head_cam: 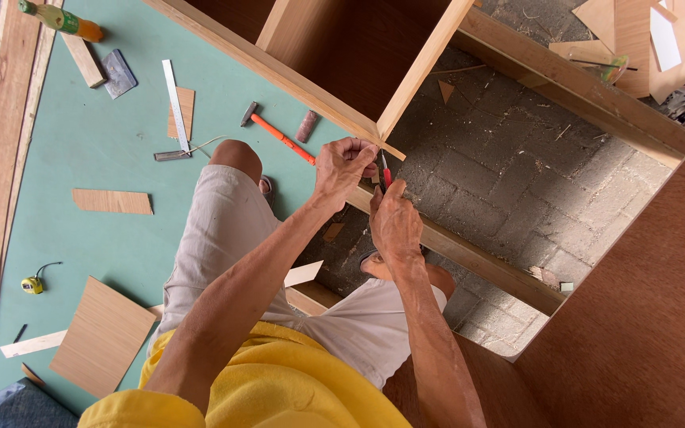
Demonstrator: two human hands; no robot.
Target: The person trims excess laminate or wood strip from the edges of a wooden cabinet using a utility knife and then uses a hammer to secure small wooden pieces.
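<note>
My left hand (344, 165) pinches the corner of a wooden cabinet frame (334, 59), where a thin veneer strip (394, 150) sticks out past the corner. My right hand (394, 222) is closed around a small red-handled cutter (386, 173), whose tip points up at that corner. Both hands sit close together, just below the joint of two frame panels. I am crouched over the work, knees on either side.
An orange-handled hammer (279, 135), a steel try square (176, 107), a yellow tape measure (32, 284), a glue bottle (61, 20) and veneer offcuts (103, 336) lie on the green board (97, 150). Brick paving (509, 166) shows right; a large brown panel (652, 309) at lower right.
</note>
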